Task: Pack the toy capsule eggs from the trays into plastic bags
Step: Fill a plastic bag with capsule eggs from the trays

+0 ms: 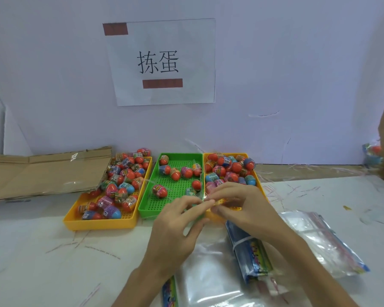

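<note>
In the head view, a clear plastic bag (pixel 204 197) is held up between both hands, just in front of the near ends of the green tray (pixel 148 212) and the right yellow tray (pixel 205 160). The left hand (pixel 177 224) is seen with thumb and forefinger pinched on the film, the remaining fingers loosely curled below. The right hand (pixel 242 207) is pinched on it likewise from the other side, so that the fingertips (pixel 209 203) of the two hands nearly meet. The film is so thin and glinting that it cannot be told whether the mouth is parted. Its long axis is also unclear, though the bag appears to hang down toward the person.

The toy capsule eggs (pixel 220 171) are all found beyond the fingers, away from the person. They are heaped in the right yellow tray directly behind the right hand, scattered thinly in the green tray behind the left hand, and piled in the left yellow tray (pixel 102 223) well off to the left. The right hand is judged the nearer for a first pick, with the bag left to be held by the left hand.

A banded stack of bags (pixel 248 251) and a loose pile of clear bags (pixel 319 238) are laid by the right forearm. Flattened cardboard (pixel 42 173) is laid to the left, and a paper sign (pixel 162 63) is taped to the wall.
</note>
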Demonstrator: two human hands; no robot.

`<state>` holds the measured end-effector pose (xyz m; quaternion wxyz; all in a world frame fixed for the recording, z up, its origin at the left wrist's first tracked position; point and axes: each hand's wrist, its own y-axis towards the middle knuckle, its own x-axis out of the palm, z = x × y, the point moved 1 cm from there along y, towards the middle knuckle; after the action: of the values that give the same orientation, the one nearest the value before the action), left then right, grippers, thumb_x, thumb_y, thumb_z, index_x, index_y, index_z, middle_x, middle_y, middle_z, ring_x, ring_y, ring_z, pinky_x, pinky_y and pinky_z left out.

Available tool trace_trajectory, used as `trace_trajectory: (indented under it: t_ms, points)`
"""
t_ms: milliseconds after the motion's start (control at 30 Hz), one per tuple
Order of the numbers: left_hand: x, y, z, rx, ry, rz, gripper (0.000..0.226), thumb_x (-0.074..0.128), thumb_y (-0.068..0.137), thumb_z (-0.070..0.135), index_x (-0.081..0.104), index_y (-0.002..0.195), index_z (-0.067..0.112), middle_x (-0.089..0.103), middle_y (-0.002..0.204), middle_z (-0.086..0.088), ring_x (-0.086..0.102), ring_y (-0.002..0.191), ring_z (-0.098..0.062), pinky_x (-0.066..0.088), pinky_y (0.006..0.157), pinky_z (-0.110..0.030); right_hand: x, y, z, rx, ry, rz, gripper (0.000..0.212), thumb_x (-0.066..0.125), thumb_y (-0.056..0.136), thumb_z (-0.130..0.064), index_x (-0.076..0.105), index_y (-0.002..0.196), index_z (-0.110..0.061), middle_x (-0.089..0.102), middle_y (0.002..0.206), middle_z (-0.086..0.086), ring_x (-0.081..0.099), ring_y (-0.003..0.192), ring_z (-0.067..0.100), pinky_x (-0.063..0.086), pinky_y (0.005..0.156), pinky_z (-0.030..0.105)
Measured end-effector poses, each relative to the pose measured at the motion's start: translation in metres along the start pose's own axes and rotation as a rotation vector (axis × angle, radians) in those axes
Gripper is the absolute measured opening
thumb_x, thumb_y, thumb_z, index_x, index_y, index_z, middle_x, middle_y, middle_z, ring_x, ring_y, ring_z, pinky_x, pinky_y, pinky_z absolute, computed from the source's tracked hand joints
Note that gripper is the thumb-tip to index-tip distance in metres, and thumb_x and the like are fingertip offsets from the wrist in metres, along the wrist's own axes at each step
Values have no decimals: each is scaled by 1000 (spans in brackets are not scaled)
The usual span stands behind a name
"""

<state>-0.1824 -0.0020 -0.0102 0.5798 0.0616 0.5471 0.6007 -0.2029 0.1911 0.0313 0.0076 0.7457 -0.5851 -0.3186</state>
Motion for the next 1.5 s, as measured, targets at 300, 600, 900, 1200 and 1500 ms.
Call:
trace_trajectory:
  t_ms: [300,600,900,1200,1500]
  points:
    - [2,2,-2,1,-26,24,18,69,90,36,77,104,28,69,100,21,57,98,-3,46,84,-34,-8,-2,-5,23,-19,8,25,71,83,7,77,81,-17,75,91,-2,72,91,12,61,78,28]
    - [1,2,14,-5,-68,-56,6,61,91,25,64,87,22,60,93,22,54,92,-9,41,83,-33,-12,-1,6,65,-290,-25,35,63,74,12,76,64,-19,75,82,-11,68,84,-1,57,75,19]
    - [-3,2,19,-81,-126,-211,10,48,96,32,49,86,32,48,83,19,46,85,-8,33,79,-28,-9,-1,6,53,-200,52,39,60,81,11,80,77,-22,76,81,-15,71,82,3,58,72,21]
    - [4,3,16,-62,-44,-290,21,49,99,38,67,94,27,39,87,20,42,90,-6,37,80,-26,-7,0,28,307,-584,149,18,66,94,-32,72,110,-37,69,104,-19,63,97,7,53,88,31]
    - [-2,4,15,-57,69,-281,27,45,98,45,70,99,35,31,89,15,38,91,-5,34,77,-28,-11,5,12,103,-201,297,17,72,92,-19,75,101,-33,63,104,-18,61,94,3,47,74,13]
